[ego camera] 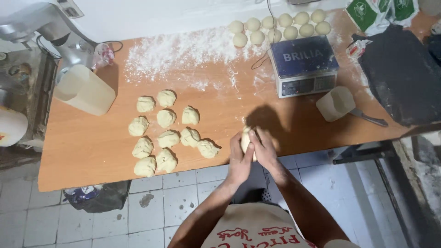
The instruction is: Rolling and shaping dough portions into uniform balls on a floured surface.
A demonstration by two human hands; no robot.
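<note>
A pale, soft lump of dough (245,139) at the wooden tabletop's (92,147) front edge: we cup it with left hand (240,158) and right hand (262,148), fingers curled closed around its sides; likely light, sticky, easily dented.

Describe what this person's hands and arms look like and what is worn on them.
Both the left hand and the right hand are bare: no gloves, and no rings or watch that I can see. The forearms are bare too, lightly dusted with pale flour. A light apron with red lettering covers the chest.
</note>
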